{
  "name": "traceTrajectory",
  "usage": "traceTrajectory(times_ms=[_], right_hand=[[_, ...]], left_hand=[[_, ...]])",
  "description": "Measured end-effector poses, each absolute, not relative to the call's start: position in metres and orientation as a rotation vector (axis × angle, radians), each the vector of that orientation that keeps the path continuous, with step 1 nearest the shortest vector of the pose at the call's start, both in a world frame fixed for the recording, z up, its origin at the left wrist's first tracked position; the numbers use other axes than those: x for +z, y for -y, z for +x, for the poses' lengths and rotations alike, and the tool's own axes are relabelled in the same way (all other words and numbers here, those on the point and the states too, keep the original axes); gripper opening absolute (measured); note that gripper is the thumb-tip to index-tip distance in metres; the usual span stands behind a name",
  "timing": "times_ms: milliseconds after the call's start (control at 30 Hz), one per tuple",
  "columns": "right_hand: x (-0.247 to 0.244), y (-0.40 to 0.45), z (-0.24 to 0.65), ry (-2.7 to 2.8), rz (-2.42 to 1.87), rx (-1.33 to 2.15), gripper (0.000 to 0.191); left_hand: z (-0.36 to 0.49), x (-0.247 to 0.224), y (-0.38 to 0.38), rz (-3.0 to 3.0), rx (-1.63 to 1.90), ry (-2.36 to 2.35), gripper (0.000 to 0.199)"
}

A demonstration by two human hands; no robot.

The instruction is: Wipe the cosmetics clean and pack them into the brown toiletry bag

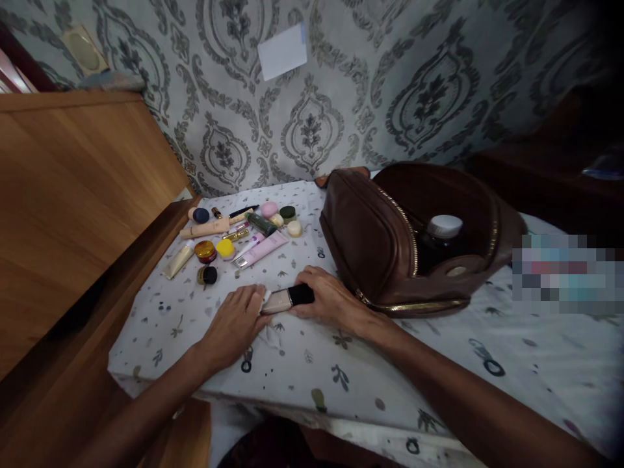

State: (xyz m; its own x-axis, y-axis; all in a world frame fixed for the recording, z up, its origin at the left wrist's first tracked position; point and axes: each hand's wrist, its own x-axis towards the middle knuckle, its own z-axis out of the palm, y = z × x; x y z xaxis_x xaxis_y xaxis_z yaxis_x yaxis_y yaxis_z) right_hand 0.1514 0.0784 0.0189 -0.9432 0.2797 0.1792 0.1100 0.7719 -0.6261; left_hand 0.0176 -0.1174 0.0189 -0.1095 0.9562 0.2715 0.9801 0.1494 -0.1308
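Observation:
A bottle of beige liquid foundation [279,301] with a black cap lies sideways between my hands, just over the patterned cloth. The fingers of my right hand [327,298] are wrapped round the capped end. At the other end, my left hand [237,320] presses a crumpled white tissue [271,337] against the base of the bottle. Behind my hands lie a pink tube [263,249], a yellow-lidded jar [225,249], an amber jar [205,251] and a small black-capped jar [207,275]. Part of the tissue is hidden under my left fingers.
To the right stands an unzipped brown leather bag [370,240], with a white-lidded jar [444,226] inside. More cosmetics, including a dark green tube [260,223] and a cream tube [178,261], lie towards the wall. A wooden panel [88,195] borders the left side.

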Motion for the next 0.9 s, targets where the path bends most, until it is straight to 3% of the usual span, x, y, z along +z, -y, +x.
traceTrajectory(times_ms=[233,467,633,733,900], right_hand=[[0.018,-0.082,0.154,2.709,-0.179,1.023,0.022],[0.024,-0.079,0.153,2.698,-0.19,1.034,0.023],[0.019,-0.078,0.152,2.662,-0.157,0.974,0.021],[0.017,-0.077,0.152,2.663,-0.138,0.939,0.022],[0.021,-0.075,0.154,2.69,-0.094,0.875,0.023]], left_hand=[[-0.006,0.025,0.149,-1.988,-0.331,2.257,0.035],[0.005,0.049,0.129,-1.844,-0.783,2.375,0.034],[0.038,0.047,0.089,-2.102,-0.427,2.333,0.046],[0.044,0.045,0.078,-2.106,-0.252,2.351,0.039],[0.028,0.048,0.088,-2.144,-0.329,2.397,0.027]])
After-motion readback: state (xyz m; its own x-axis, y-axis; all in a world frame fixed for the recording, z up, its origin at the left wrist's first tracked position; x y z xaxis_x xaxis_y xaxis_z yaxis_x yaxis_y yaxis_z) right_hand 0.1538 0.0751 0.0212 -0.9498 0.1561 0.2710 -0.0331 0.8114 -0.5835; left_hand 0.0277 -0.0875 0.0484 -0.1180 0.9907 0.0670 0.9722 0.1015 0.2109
